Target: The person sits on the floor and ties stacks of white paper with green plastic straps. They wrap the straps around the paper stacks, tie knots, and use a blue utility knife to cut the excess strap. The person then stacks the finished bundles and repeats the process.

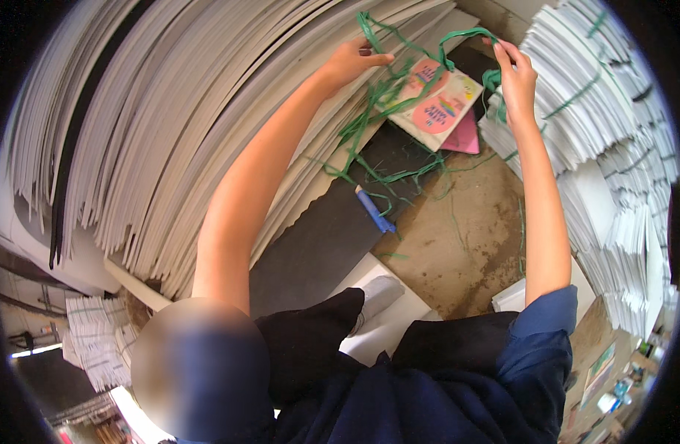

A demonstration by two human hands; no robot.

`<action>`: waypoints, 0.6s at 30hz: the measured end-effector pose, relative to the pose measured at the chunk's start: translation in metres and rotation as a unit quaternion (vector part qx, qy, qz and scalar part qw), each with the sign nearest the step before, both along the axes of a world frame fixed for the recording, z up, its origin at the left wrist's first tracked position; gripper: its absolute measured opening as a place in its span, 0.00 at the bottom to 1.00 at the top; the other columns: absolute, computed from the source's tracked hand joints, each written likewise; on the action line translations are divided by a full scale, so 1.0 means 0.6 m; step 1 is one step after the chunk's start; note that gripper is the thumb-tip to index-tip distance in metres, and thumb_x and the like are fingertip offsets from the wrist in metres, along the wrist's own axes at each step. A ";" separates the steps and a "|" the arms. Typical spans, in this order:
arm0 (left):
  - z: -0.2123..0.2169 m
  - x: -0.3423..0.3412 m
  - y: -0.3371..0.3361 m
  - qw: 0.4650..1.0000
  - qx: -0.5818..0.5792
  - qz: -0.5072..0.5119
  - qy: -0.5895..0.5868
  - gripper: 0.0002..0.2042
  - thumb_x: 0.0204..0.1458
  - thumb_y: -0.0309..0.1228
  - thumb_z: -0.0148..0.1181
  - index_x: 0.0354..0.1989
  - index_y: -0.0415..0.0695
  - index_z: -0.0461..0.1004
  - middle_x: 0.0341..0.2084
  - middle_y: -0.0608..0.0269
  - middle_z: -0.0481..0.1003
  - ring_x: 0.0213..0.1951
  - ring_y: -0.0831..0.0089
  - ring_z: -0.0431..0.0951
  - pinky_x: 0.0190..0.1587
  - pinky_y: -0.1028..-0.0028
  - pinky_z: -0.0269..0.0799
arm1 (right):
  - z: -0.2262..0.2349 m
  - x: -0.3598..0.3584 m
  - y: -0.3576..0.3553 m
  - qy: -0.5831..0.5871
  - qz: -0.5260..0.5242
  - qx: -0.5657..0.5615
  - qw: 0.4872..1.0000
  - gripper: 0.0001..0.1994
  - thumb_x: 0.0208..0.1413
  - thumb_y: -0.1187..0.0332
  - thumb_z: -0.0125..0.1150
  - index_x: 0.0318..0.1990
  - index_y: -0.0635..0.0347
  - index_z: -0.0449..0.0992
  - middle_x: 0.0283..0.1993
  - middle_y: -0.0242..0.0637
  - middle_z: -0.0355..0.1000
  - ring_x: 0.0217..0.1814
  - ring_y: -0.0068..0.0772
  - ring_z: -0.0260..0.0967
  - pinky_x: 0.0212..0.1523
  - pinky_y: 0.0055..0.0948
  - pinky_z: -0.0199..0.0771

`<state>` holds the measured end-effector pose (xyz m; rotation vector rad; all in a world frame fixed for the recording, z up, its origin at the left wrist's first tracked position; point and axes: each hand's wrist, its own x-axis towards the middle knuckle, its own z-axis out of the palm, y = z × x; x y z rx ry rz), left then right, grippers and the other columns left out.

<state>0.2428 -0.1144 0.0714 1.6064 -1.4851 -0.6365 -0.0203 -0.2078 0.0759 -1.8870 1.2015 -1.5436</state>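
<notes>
At 12 o'clock, green twine (366, 115) lay tangled, trailing over the printed cream pack (458, 100) at 1 o'clock. Right hand (519, 78), between 1 and 2, had thumb and fingertips pressed together on a strand; left hand (351, 64), at 12, was half-curled with thumb apart beside another, grip impossible to tell. Judged risk: a sharp pull could have knotted the loose loops or snagged the pack's corner.

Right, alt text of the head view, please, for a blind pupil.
A bare right hand pinches green plastic strips; the left hand is at the same tangle, which partly covers a printed white booklet or pack. Paper stacks flank both hands.
</notes>
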 end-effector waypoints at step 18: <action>-0.293 0.067 0.258 0.917 0.089 -0.101 -0.376 0.11 0.48 0.35 0.53 0.35 0.42 0.70 0.29 0.55 0.70 0.34 0.59 0.71 0.42 0.63 0.64 | -0.364 0.218 0.305 0.211 0.342 0.030 0.915 0.18 0.47 0.70 0.59 0.47 0.62 0.67 0.48 0.44 0.65 0.51 0.37 0.60 0.48 0.34 0.62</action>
